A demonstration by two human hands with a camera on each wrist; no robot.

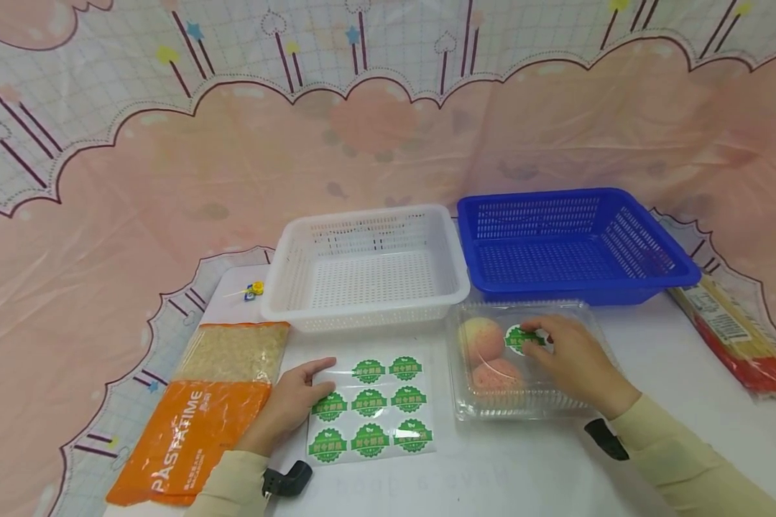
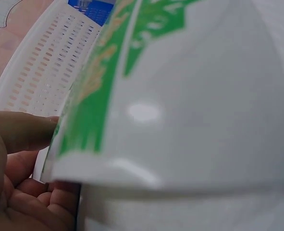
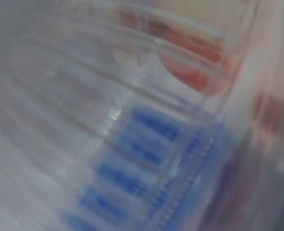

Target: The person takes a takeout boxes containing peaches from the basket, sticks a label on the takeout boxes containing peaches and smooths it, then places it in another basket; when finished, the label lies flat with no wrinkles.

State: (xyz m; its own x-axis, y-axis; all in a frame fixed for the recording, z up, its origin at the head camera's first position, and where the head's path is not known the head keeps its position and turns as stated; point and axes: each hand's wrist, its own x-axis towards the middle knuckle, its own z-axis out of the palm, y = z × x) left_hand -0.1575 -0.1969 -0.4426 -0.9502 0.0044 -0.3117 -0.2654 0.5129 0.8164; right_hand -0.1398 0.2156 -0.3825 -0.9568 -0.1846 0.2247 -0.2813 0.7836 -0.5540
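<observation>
A sheet of green round stickers [image 1: 370, 402] lies in front of the white basket. My left hand [image 1: 289, 402] pinches its left edge, and in the left wrist view the curled fingers [image 2: 41, 197] show below the thumb. To the right sits a clear plastic box [image 1: 537, 413] with its lid down, holding pink and yellow peaches [image 1: 481, 339]. Over that lid, my right hand [image 1: 575, 362] pinches a single green sticker [image 1: 516, 340] at its right side, the thumb and forefinger overlapping it. The right wrist view is blurred and shows mostly the box's ribbed clear wall [image 3: 84, 106].
Behind stand a white basket [image 1: 365, 316] and a blue basket [image 1: 582, 287], side by side. An orange pasta bag [image 1: 200, 424] lies at the left, a red and yellow packet [image 1: 744, 337] at the right. A small yellow and blue item [image 1: 254, 290] sits beside the white basket.
</observation>
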